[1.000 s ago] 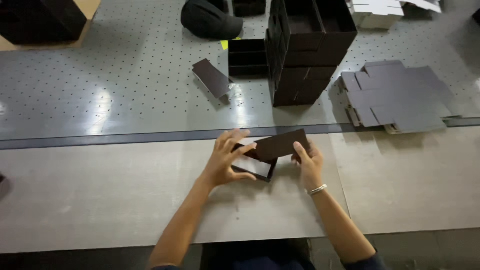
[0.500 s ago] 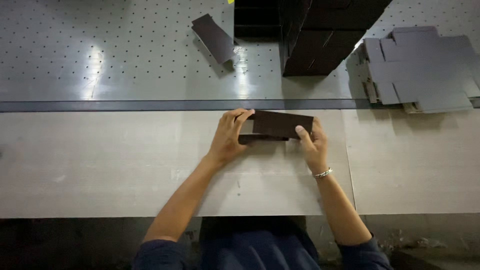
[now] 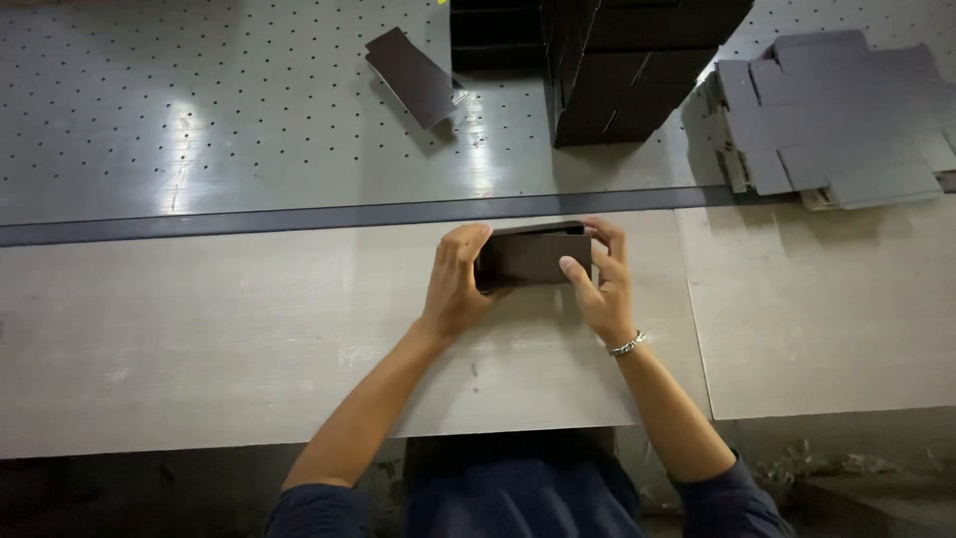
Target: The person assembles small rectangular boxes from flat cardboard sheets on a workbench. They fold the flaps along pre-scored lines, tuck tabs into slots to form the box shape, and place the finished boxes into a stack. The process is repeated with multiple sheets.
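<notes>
A small dark brown box [image 3: 533,256] rests on the pale wooden table [image 3: 199,329], held between both hands. My left hand [image 3: 455,281] grips its left end, fingers curled over the top edge. My right hand [image 3: 600,284], with a metal bracelet at the wrist, holds the right end, thumb on the front face. The box looks closed and lies level.
A flat dark cardboard piece [image 3: 410,76] lies on the perforated metal surface [image 3: 199,130] behind. A tall stack of dark boxes [image 3: 627,70] stands at the back centre. A pile of grey unfolded box blanks [image 3: 836,115] sits at the back right.
The box's tilted lid flap has come down and the box now sits closed and level between my hands. The view has shifted nearer to the table.
</notes>
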